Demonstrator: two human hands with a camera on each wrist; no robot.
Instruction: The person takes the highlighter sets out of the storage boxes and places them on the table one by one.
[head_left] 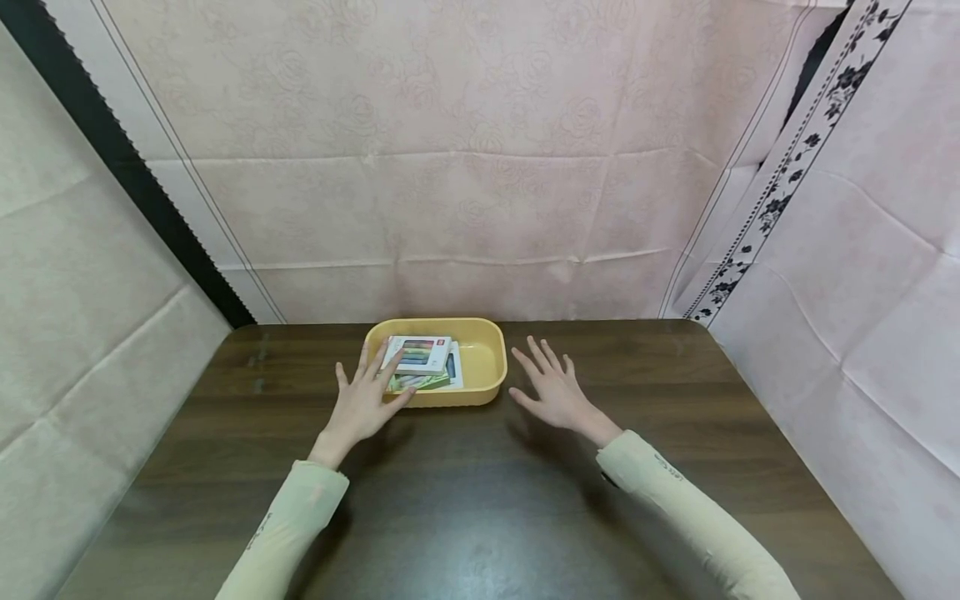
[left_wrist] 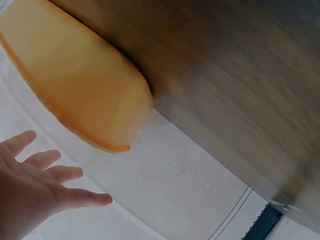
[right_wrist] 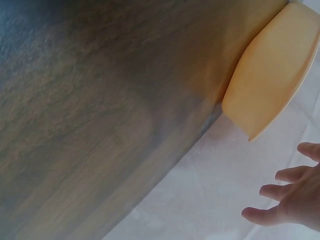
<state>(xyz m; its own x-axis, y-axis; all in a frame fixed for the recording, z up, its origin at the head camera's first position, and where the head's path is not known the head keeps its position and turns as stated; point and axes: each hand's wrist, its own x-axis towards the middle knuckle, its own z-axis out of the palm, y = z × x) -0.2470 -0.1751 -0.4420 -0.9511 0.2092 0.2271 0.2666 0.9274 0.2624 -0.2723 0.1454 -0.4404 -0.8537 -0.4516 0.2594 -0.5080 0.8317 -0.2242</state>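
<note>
A yellow plastic basket (head_left: 483, 367) stands at the far edge of the table, and its outer wall (left_wrist: 85, 75) fills the upper left of the left wrist view. Inside it, to the left, lies a small white box with coloured stripes (head_left: 420, 354) on top of a green packet (head_left: 423, 382) and another white-edged packet (head_left: 457, 367). My left hand (head_left: 363, 404), fingers spread, overlaps the basket's left front corner in the head view and holds nothing. To the right of the basket, my right hand (head_left: 555, 392) is spread too, with nothing in it.
The brown wooden table (head_left: 465, 500) stretches out in front of the basket. Pale patterned cloth (head_left: 480, 208) hangs right behind the table's far edge, with more cloth on the left (head_left: 75, 333) and right (head_left: 847, 317).
</note>
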